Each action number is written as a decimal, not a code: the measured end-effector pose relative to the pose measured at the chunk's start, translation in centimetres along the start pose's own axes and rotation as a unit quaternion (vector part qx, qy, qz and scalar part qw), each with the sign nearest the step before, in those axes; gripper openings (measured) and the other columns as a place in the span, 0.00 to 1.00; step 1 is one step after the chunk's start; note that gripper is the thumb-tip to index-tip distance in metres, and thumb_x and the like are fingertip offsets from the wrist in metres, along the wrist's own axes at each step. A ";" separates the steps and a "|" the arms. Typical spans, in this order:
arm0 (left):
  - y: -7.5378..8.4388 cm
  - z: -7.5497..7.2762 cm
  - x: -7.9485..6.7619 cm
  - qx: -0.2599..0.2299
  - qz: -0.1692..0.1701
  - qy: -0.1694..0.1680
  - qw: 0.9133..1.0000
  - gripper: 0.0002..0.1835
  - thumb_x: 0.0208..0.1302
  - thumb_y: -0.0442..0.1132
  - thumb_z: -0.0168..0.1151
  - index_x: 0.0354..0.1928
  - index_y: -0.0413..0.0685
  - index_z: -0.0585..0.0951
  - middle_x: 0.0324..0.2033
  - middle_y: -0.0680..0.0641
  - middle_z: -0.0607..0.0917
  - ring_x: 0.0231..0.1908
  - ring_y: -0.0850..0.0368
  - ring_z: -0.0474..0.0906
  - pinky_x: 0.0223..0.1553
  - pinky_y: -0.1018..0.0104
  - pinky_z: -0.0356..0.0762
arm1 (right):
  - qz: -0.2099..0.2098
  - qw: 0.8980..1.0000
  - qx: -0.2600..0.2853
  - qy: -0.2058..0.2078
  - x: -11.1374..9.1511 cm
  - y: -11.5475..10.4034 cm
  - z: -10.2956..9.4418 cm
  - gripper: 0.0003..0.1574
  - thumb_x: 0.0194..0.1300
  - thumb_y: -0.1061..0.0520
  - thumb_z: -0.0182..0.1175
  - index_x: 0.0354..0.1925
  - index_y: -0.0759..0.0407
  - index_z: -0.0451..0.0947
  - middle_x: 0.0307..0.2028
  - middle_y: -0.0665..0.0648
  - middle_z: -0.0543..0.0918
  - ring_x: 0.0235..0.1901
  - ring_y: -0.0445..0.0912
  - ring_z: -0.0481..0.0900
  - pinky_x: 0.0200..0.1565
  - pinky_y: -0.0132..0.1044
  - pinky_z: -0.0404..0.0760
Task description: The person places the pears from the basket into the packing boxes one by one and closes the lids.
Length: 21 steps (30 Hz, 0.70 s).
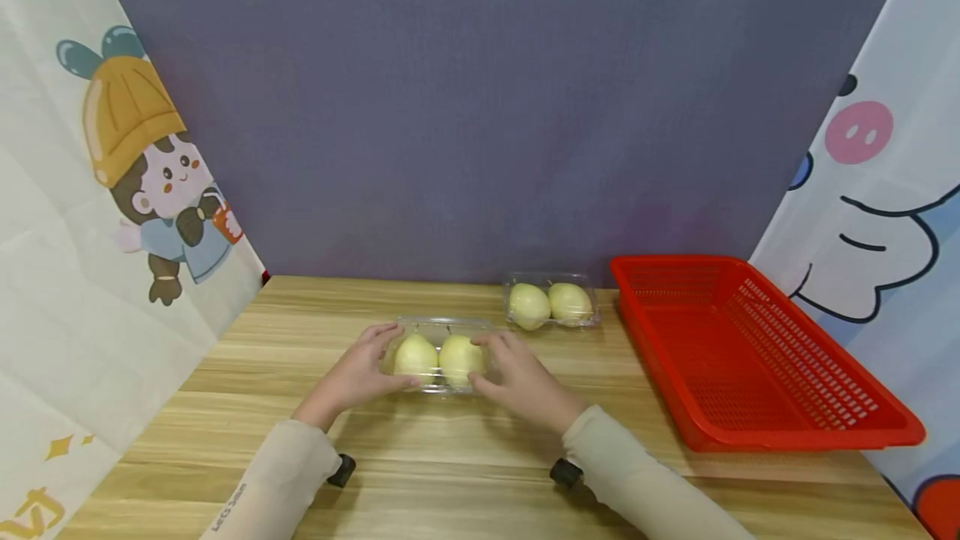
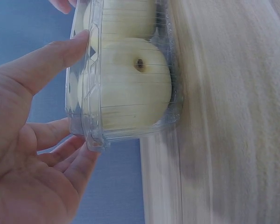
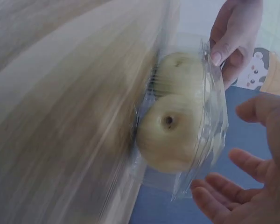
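Observation:
A clear plastic clamshell box [image 1: 444, 322] with two pale yellow pears [image 1: 416, 357] inside sits on the wooden table, its lid down. At its left end my left hand [image 1: 365, 367] holds the box, thumb on the near rim and fingers at the far corner. The left wrist view shows that thumb [image 2: 60, 58] against the lid's edge. Around the right end is my right hand [image 1: 522, 375], its thumb and fingers spread apart. In the right wrist view, the right fingertips [image 3: 200, 191] are right by the box's rim, while the thumb stands off from it.
Behind and to the right, a second clear box [image 1: 592, 304] with two pears stands near the table's back edge. A red plastic basket [image 1: 660, 365] with perforated sides lies on the right. A grey-blue backdrop [image 1: 480, 107] rises behind the table [image 1: 450, 473].

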State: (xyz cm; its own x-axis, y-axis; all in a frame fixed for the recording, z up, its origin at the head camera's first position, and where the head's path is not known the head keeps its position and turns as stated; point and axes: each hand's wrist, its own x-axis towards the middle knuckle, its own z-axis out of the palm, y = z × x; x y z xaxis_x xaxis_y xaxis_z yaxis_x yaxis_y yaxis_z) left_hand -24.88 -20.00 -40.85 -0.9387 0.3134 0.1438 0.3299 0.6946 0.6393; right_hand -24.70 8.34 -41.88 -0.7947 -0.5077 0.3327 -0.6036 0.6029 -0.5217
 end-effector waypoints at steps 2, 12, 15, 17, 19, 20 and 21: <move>0.0 0.1 0.0 0.000 0.001 0.000 1.000 0.52 0.53 0.53 0.78 0.72 0.31 0.64 0.70 0.33 0.63 0.58 0.33 0.73 0.59 0.43 0.76 | -0.006 1.000 -0.029 -0.002 0.1 -0.2 0.2 0.32 0.69 0.47 0.63 0.65 0.59 0.71 0.60 0.61 0.73 0.60 0.54 0.72 0.61 0.48 0.77; 0.2 -0.2 0.0 0.015 0.006 0.003 1.000 0.51 0.53 0.53 0.78 0.71 0.32 0.65 0.70 0.32 0.63 0.58 0.32 0.74 0.60 0.40 0.74 | -0.045 0.993 -0.111 -0.003 0.4 -1.3 0.4 0.24 0.66 0.55 0.66 0.56 0.64 0.78 0.56 0.65 0.76 0.54 0.54 0.75 0.53 0.39 0.83; 0.0 -0.3 -0.1 0.002 0.017 -0.010 1.000 0.50 0.56 0.52 0.76 0.72 0.31 0.64 0.71 0.31 0.61 0.60 0.30 0.71 0.61 0.39 0.72 | -0.048 0.992 -0.115 -0.004 0.4 -1.4 0.4 0.24 0.65 0.55 0.67 0.56 0.65 0.78 0.56 0.66 0.76 0.55 0.55 0.76 0.54 0.41 0.83; -0.1 -0.5 -0.2 -0.008 0.028 -0.022 0.999 0.48 0.59 0.50 0.75 0.72 0.30 0.62 0.72 0.30 0.59 0.62 0.29 0.69 0.62 0.40 0.71 | -0.050 0.992 -0.116 -0.006 0.4 -1.5 0.4 0.24 0.66 0.56 0.68 0.56 0.65 0.78 0.55 0.66 0.77 0.54 0.56 0.76 0.54 0.42 0.82; -0.4 -0.6 -0.3 -0.021 0.037 -0.035 0.998 0.47 0.62 0.47 0.73 0.73 0.29 0.60 0.73 0.30 0.56 0.65 0.29 0.65 0.63 0.40 0.69 | -0.052 0.992 -0.117 -0.009 0.5 -1.5 0.4 0.24 0.66 0.56 0.68 0.56 0.65 0.78 0.55 0.66 0.77 0.55 0.57 0.76 0.56 0.44 0.81; -0.5 -0.7 -0.3 -0.026 0.040 -0.042 0.998 0.46 0.63 0.46 0.72 0.73 0.29 0.60 0.73 0.30 0.55 0.66 0.29 0.63 0.64 0.41 0.68 | -0.053 0.992 -0.118 -0.012 0.5 -1.5 0.3 0.24 0.66 0.56 0.69 0.56 0.65 0.78 0.55 0.66 0.77 0.55 0.57 0.76 0.57 0.45 0.81; -0.5 -0.8 -0.3 -0.029 0.043 -0.048 0.997 0.45 0.64 0.45 0.71 0.73 0.29 0.59 0.74 0.30 0.55 0.67 0.30 0.62 0.64 0.41 0.68 | -0.054 0.991 -0.120 -0.014 0.5 -1.6 0.3 0.23 0.65 0.57 0.69 0.56 0.65 0.78 0.55 0.65 0.77 0.55 0.57 0.76 0.57 0.46 0.80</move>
State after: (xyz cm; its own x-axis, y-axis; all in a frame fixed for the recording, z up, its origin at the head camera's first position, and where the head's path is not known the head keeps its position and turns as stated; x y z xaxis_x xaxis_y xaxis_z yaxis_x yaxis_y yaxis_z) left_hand -24.81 -20.97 -40.67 -0.8921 0.4329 0.1291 0.4002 0.6249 0.6704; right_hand -24.13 6.94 -41.09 -0.7247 -0.5919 0.3529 -0.6856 0.6711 -0.2821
